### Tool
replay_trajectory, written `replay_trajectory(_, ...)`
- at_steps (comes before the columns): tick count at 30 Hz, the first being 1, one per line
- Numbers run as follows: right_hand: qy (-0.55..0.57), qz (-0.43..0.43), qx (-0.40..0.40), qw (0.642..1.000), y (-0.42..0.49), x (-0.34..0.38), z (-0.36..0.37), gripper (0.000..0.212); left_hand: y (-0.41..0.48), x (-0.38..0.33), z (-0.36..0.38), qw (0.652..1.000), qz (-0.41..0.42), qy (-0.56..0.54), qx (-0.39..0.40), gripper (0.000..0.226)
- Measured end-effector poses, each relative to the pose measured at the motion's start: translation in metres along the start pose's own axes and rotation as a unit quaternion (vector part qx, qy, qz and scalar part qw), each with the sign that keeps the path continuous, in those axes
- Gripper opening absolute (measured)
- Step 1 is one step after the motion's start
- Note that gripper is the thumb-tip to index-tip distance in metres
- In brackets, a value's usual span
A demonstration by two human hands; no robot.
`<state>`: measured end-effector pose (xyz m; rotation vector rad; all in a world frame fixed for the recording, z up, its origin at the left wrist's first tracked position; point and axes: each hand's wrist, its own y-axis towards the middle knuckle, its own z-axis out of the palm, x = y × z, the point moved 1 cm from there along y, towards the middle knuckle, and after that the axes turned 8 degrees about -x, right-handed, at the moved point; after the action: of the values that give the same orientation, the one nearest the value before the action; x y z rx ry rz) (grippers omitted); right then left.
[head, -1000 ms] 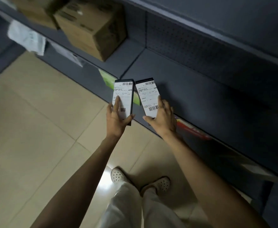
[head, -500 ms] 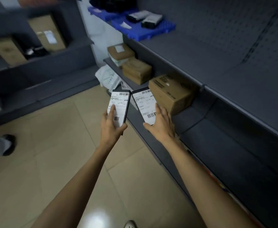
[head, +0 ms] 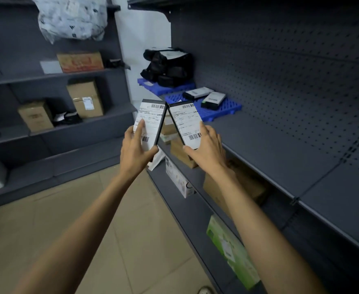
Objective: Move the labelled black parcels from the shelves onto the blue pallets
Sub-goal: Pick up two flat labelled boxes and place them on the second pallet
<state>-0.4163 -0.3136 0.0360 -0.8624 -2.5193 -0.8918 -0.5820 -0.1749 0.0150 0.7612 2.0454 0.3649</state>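
Lifted higher, left hand [head: 136, 150] and right hand [head: 207, 149] grip black parcels [head: 151, 116] [head: 185, 122] (white-labelled).

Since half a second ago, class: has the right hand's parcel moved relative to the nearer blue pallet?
Yes: the parcel has come up and toward the nearer blue pallet, now overlapping its near edge.

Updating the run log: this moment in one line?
left hand: grips left parcel | right hand: grips right parcel | near blue pallet: two parcels | step: not yet placed

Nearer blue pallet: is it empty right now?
No, the nearer blue pallet carries two flat labelled parcels lying side by side.
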Motion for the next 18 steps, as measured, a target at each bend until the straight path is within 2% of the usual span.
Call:
replay_trajectory(8, -0.007, -0.003, -0.039, 0.999, 0.19, -0.048, 0.002, 0.099, 0.185, -0.038, 0.092, 0.999, 0.051, -0.004, 0.008, 0.085)
replay_trajectory(13, -0.017, 0.01, -0.049, 0.999, 0.278, -0.077, 0.013, 0.098, 0.269, -0.054, 0.157, 0.998, 0.059, -0.009, 0.017, 0.084)
replay_trajectory(15, -0.016, 0.018, -0.056, 0.998, 0.301, -0.086, 0.02, 0.093, 0.29, -0.054, 0.182, 0.998, 0.05, -0.018, 0.036, 0.084)
replay_trajectory(18, -0.009, 0.027, -0.071, 0.997, 0.327, -0.102, 0.034, 0.073, 0.319, -0.054, 0.219, 0.996, 0.052, -0.034, 0.059, 0.079)
